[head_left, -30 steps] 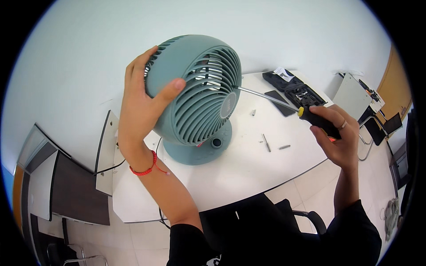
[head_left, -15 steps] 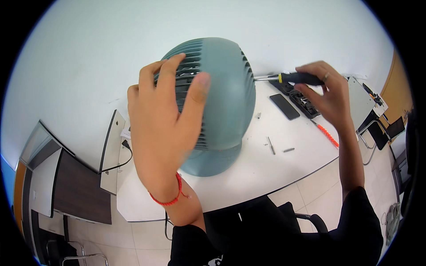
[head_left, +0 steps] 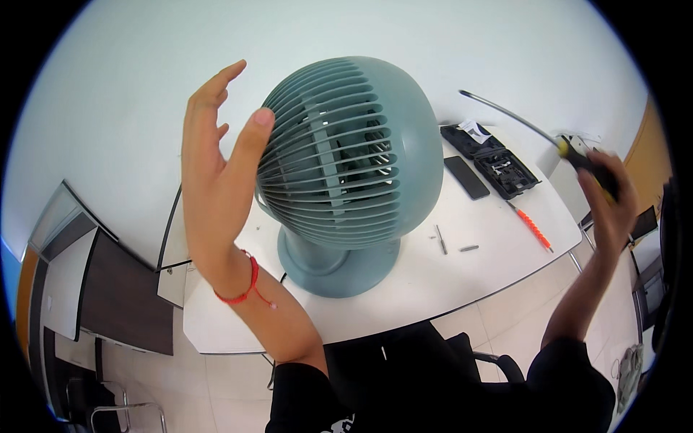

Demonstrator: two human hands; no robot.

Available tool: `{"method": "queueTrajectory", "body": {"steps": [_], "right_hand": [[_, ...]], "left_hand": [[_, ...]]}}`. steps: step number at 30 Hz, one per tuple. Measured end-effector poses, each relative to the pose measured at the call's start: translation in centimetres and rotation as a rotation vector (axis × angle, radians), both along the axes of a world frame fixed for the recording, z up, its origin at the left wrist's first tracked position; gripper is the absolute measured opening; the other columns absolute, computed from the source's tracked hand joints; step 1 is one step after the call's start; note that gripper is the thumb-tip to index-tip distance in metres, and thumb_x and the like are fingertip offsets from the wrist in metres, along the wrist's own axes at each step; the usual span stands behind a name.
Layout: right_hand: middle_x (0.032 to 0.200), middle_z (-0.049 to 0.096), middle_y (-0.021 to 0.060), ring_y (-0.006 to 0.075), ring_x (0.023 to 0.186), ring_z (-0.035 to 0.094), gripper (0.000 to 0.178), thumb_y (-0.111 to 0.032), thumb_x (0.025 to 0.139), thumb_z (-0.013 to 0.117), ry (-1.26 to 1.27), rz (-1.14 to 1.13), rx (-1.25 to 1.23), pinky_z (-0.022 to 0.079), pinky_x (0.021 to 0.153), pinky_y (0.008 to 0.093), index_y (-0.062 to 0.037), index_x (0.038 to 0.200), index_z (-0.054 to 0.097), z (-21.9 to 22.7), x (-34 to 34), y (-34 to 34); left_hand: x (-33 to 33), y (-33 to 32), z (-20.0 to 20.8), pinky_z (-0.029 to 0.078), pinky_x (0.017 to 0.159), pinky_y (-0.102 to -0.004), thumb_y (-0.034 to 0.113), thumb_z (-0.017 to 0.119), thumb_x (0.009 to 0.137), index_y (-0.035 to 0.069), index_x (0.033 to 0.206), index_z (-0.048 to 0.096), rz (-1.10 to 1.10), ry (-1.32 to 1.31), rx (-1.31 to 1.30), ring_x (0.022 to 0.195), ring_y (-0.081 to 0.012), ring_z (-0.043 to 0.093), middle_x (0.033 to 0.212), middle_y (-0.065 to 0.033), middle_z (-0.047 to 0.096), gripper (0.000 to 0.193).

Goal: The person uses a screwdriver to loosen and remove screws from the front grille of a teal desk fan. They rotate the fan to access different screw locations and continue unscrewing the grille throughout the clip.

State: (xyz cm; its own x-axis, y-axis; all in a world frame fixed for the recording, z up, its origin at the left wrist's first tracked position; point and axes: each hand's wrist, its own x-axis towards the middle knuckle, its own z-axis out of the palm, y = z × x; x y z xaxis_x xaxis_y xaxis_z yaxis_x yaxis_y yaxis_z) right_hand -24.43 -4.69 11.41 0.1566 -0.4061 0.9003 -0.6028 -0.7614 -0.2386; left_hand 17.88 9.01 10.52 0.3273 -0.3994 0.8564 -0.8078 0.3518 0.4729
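A round green-grey desk fan with a slatted grille stands on its round base on the white table. To the left of the grille is my left hand, its fingers apart and holding nothing; the thumb overlaps the grille's edge, and I cannot tell if it touches. Out to the right, clear of the fan, my right hand grips a screwdriver by its black and yellow handle. The long metal shaft points up and left toward the wall.
Right of the fan lie a black phone, an open black tool case with small bits, and an orange-handled tool. Two small metal pieces, a thin rod and a short one, rest nearer the table's front edge.
The screwdriver has come away from the fan's side and moved right with my right hand. My left hand has shifted left off the grille. The fan has turned, showing more of its slatted front.
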Motion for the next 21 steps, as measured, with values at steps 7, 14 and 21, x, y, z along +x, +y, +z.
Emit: {"method": "queueTrajectory", "body": {"steps": [7, 14, 21], "right_hand": [[0.09, 0.072, 0.0117, 0.0211, 0.073, 0.069, 0.041, -0.025, 0.074, 0.088, 0.049, 0.58, -0.003, 0.054, 0.066, 0.0303, -0.003, 0.104, 0.071, -7.6, 3.0, 8.0], [0.084, 0.069, 0.0134, 0.0181, 0.063, 0.066, 0.04, 0.0, 0.071, 0.087, 0.026, 0.442, 0.056, 0.05, 0.055, 0.0244, -0.0007, 0.109, 0.072, -10.2, 5.9, 8.1], [0.085, 0.069, 0.0132, 0.0181, 0.074, 0.067, 0.033, 0.007, 0.073, 0.084, -0.035, 0.272, 0.035, 0.052, 0.064, 0.025, 0.002, 0.103, 0.071, -9.9, 5.8, 7.6]], "left_hand": [[2.0, -4.0, -1.4, 0.035, 0.111, -0.0364, 0.041, 0.054, 0.1, 0.009, 0.146, 0.05, -0.267, 0.268, 0.045, 0.128, -0.025, 0.05, 0.149, -0.0127, 0.05, 0.056], [3.6, -3.2, -1.9, 0.027, 0.114, -0.0364, 0.048, 0.054, 0.096, 0.013, 0.135, 0.055, -0.476, 0.351, 0.241, 0.128, -0.0216, 0.047, 0.134, -0.0094, 0.055, 0.053], [2.3, -1.3, -1.0, 0.034, 0.109, -0.0368, 0.045, 0.057, 0.097, 0.011, 0.13, 0.059, -0.358, 0.236, 0.289, 0.124, -0.0223, 0.051, 0.125, -0.0065, 0.058, 0.048]]}}
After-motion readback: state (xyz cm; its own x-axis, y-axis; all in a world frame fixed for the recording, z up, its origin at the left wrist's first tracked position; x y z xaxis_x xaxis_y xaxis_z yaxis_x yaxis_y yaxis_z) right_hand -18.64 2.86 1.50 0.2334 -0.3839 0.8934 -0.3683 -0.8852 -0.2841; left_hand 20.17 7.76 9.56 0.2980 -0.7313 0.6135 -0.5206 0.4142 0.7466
